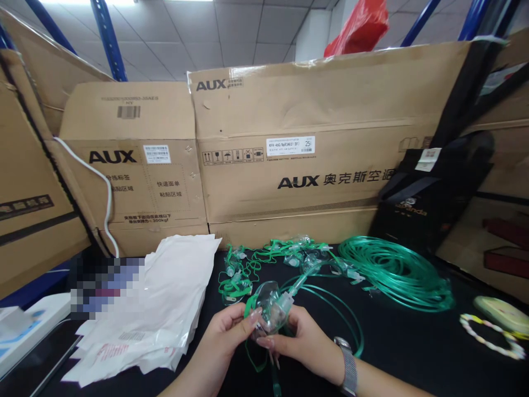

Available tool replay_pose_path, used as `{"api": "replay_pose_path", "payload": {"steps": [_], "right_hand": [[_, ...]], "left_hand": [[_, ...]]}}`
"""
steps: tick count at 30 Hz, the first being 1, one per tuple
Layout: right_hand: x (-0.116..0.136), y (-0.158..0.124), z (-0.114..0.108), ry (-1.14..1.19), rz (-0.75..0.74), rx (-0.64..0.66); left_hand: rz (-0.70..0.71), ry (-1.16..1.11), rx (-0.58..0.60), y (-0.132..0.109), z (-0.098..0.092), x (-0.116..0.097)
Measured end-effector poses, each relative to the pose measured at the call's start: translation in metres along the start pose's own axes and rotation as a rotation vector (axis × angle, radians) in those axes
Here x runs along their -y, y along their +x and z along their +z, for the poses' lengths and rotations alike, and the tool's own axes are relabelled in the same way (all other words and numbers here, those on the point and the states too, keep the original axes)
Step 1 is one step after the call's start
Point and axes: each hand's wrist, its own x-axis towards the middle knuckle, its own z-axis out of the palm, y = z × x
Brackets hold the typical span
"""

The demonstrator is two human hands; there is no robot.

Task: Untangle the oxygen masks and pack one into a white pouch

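A clear oxygen mask [269, 303] with a pale connector and green tubing is held between both hands, low in the middle of the head view. My left hand [231, 331] pinches its left edge, thumb on top, beside the green strap. From the other side my right hand [303, 336], with a watch on the wrist, grips the lower right edge of the mask. Green tube [347, 309] runs off the mask and curves to the right. Part of a green strap hangs below the fingers.
More masks with green straps [235, 275] lie behind the hands. A coil of green tubing [397, 273] is at right, near a beaded bracelet [491, 336]. White plastic bags [165, 298] are stacked at left beside a power strip [37, 320]. Cardboard boxes [330, 121] wall the back.
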Motion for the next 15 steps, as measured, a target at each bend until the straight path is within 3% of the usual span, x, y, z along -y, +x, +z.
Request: {"api": "replay_pose_path", "payload": {"steps": [7,11,15], "right_hand": [[-0.0076,0.0003,-0.0023,-0.036,-0.031,-0.05],[-0.0064,-0.0004,-0.0021,-0.061,-0.041,-0.058],[-0.0034,-0.001,-0.0019,-0.131,-0.067,-0.033]], "left_hand": [[0.114,0.078,0.014,0.0015,-0.001,0.0064],[0.119,0.065,0.075,0.0027,-0.0019,0.0098],[0.07,0.029,0.011,0.0004,-0.0009,0.0067]]}}
